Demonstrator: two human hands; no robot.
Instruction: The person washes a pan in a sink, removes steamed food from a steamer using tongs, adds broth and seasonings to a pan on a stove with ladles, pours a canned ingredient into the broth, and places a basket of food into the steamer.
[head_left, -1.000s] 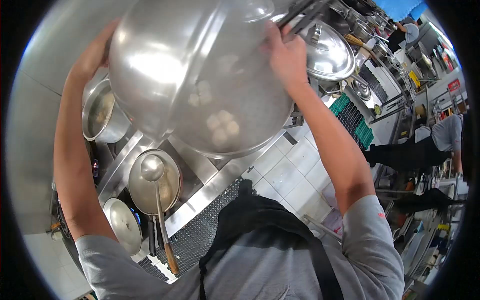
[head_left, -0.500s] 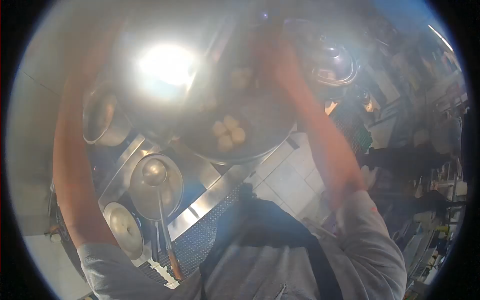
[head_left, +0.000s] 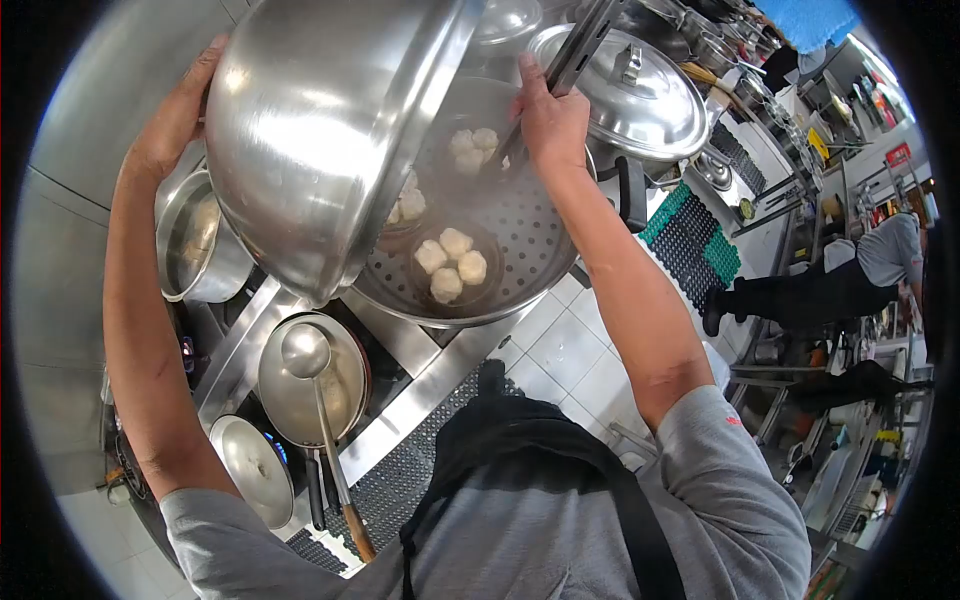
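Four pale balls lie in the perforated steamer, frame centre; my left hand grips the lid, upper left, best tilted clear of the tongs my right hand clasps, upper centre.

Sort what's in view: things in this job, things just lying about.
In the job, it seems:
left hand
steel dome
right hand
metal tongs
perforated tray
pale round pieces

Apparently just lying about:
ladle
pan beneath it
lower-left lid
uncovered pot

The domed lid is silver with white glare. Balls near the front rim of the grey tray, patterned with dark dots, are cream-white.
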